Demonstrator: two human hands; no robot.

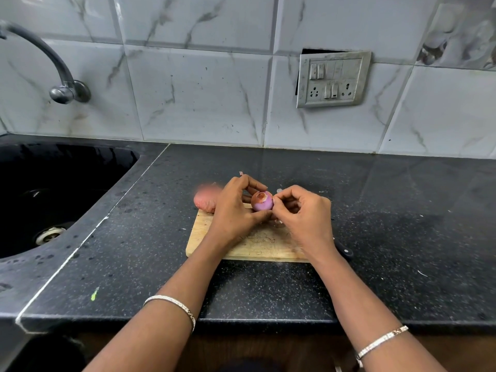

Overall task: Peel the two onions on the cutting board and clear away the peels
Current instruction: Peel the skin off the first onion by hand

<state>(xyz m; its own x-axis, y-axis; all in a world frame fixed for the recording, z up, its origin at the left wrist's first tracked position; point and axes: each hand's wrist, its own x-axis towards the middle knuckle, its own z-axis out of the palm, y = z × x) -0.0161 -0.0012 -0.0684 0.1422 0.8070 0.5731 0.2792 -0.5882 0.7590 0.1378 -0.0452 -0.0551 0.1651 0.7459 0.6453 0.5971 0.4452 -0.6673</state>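
A partly peeled purple onion (pixel 262 201) with a patch of brown skin at its top is held above the wooden cutting board (pixel 241 245). My left hand (pixel 236 208) grips it from the left, fingers curled over its top and thumb below. My right hand (pixel 303 213) pinches at the onion's right side with its fingertips. A second onion (pixel 205 201), still in its reddish skin, lies at the board's far left corner, partly hidden by my left hand.
A black knife handle (pixel 345 251) pokes out past my right wrist at the board's right edge. Small peel scraps (pixel 279 190) lie behind the hands. A black sink (pixel 53 194) with a tap (pixel 61 84) is on the left. The dark counter (pixel 402 210) stretches to the right.
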